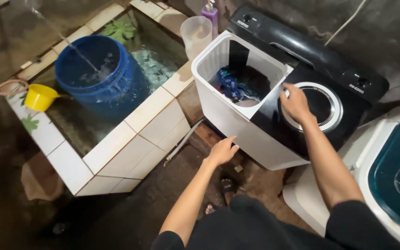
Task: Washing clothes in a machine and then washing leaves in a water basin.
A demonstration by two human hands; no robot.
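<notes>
Landmark: everything here is being placed against the twin-tub washing machine [274, 106] standing at the middle right.
Yellow scoop [39, 96]: it is resting on the tiled rim far to the left of the machine, handy for dipping into the basin.
Tiled basin [130, 134]: it is sitting just left of the machine, its corner close to the machine's white wall.
Blue bucket [99, 74]: it is standing inside the basin, well left of the machine, and a thin stream of water is falling into it, so it is filling.
Clear jug [196, 33]: it is standing on the basin's corner at the machine's back left, with a purple pump bottle [211, 16] just behind it.
Your left hand [222, 150]: you are holding it low in front of the machine's white front wall, fingers loosely spread and empty; whether it is touching the wall I cannot tell.
Laundry [241, 85]: dark and blue clothes are lying in the open wash tub, at the machine's left half.
Your right hand [295, 102]: you are resting it on the black lid [320, 111] over the machine's right half, at the edge of the round window, fingers pressed together and curled onto the lid, gripping nothing.
Second machine [390, 176]: a white one with a teal lid is standing to the right.
</notes>
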